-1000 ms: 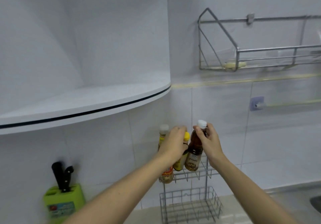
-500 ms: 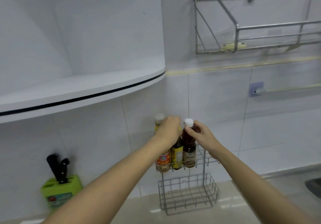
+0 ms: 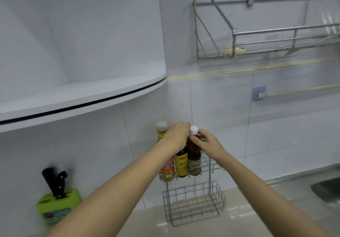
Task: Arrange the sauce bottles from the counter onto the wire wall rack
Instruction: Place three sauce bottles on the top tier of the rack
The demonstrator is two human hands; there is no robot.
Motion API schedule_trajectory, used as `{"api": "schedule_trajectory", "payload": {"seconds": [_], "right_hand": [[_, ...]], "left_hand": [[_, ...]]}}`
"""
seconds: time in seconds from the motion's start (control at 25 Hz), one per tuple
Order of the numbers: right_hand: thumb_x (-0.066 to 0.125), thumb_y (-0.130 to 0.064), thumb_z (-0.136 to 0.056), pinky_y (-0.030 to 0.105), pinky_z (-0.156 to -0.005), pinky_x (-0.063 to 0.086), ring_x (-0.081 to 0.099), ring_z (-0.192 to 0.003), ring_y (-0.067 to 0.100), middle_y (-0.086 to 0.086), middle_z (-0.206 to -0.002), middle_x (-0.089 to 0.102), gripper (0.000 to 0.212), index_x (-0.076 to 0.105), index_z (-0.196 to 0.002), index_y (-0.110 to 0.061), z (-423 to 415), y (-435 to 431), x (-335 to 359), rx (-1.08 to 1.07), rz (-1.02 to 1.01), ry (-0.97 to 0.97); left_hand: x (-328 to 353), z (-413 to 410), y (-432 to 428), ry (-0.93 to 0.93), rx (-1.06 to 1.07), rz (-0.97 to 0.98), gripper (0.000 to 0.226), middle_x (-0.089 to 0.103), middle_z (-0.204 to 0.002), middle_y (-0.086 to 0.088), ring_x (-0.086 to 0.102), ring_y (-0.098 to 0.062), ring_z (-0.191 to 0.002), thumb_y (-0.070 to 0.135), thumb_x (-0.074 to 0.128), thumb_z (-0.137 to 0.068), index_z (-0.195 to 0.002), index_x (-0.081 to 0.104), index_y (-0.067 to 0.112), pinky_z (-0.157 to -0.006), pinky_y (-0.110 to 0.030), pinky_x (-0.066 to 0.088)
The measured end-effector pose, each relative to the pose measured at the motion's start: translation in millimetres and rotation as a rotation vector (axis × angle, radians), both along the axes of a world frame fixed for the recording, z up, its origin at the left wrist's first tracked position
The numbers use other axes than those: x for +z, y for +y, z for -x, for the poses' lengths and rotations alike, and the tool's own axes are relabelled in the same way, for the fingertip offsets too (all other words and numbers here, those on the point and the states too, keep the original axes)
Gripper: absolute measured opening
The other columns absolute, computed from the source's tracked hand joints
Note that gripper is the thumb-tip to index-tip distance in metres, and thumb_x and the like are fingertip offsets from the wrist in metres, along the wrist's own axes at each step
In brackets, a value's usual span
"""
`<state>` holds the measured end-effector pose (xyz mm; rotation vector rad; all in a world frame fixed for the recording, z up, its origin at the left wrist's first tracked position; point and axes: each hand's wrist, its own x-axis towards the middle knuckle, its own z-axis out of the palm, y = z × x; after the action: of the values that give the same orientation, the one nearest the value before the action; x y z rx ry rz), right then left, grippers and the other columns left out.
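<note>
Three sauce bottles stood side by side in the upper basket [image 3: 213, 168] of the wire rack [image 3: 209, 179] fixed to the tiled wall. The left bottle [image 3: 161, 132], with a pale cap and a red and yellow label, sat at the basket's left end. The middle bottle [image 3: 181, 163] carried a yellow label, and its top was hidden under the left hand [image 3: 177, 135]. The left hand's grip was curled down over that middle bottle's top, closed on it as far as could be seen. The right bottle [image 3: 194, 156], dark brown with a white cap, stood touching the middle one. The right hand [image 3: 207, 145] had its grip closed on this bottle's neck, just under the cap, thumb in front and fingers [image 3: 202, 133] behind. The lower basket [image 3: 195, 207] of the rack hung just above the desk [image 3: 239, 216]. At the left, a green knife block [image 3: 57, 207] held black-handled knives [image 3: 55, 183]. A curved white shelf [image 3: 82, 99] ran above it, and a larger metal rack [image 3: 261, 34] hung high on the wall to the right.
</note>
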<state>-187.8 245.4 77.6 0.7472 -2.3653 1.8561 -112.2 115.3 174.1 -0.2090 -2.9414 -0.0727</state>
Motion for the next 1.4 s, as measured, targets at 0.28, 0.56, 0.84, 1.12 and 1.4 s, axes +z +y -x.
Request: {"api": "schedule_trajectory", "payload": {"seconds": [0.28,0.56,0.84,1.12,1.4], "right_hand": [[0.054,-0.054,-0.087,0.044,-0.093,0.052,0.065,-0.102,0.014,-0.003,-0.105,0.071,0.036,0.062,-0.114,-0.033,-2,8,-7,0.023,-0.091,-0.044],[0.053,-0.055,-0.086,0.046,-0.093,0.052,0.064,-0.106,0.017,-0.002,-0.106,0.071,0.033,0.062,-0.110,-0.035,-3,-1,-9,0.006,-0.074,-0.032],[0.056,-0.056,-0.083,0.045,-0.096,0.051,0.064,-0.107,0.016,0.000,-0.109,0.071,0.043,0.063,-0.115,-0.028,-5,-2,-11,0.012,-0.041,-0.080],[0.064,-0.047,-0.083,0.042,-0.097,0.049,0.062,-0.113,0.017,0.001,-0.117,0.068,0.052,0.045,-0.132,-0.041,-9,13,-8,0.113,-0.087,-0.081],[0.054,-0.031,-0.095,0.040,-0.080,0.057,0.066,-0.090,0.014,-0.004,-0.100,0.064,0.023,0.057,-0.117,-0.027,-14,5,24,-0.059,-0.147,0.198]], "left_hand": [[-2,4,0,-0.005,0.077,-0.016,0.019,0.063,-0.108,-0.018,0.064,-0.034,-0.096,-0.001,0.057,-0.089,-0.107,0.058,0.003,-0.078,-0.037,0.053],[0,7,-4,0.000,0.088,0.020,0.009,0.070,-0.099,-0.020,0.069,-0.033,-0.090,0.002,0.060,-0.089,-0.096,0.065,0.000,-0.081,-0.038,0.057],[-1,10,-5,0.002,0.116,-0.030,0.010,0.070,-0.100,-0.019,0.068,-0.032,-0.092,0.002,0.059,-0.089,-0.098,0.065,0.001,-0.080,-0.036,0.056],[-3,3,-17,0.036,0.072,-0.166,0.021,0.064,-0.107,-0.018,0.061,-0.033,-0.097,0.002,0.058,-0.088,-0.109,0.059,0.004,-0.079,-0.039,0.051],[-4,1,-22,0.054,0.039,-0.203,0.021,0.066,-0.107,-0.015,0.061,-0.031,-0.095,0.005,0.062,-0.086,-0.107,0.063,0.008,-0.076,-0.035,0.049]]}}
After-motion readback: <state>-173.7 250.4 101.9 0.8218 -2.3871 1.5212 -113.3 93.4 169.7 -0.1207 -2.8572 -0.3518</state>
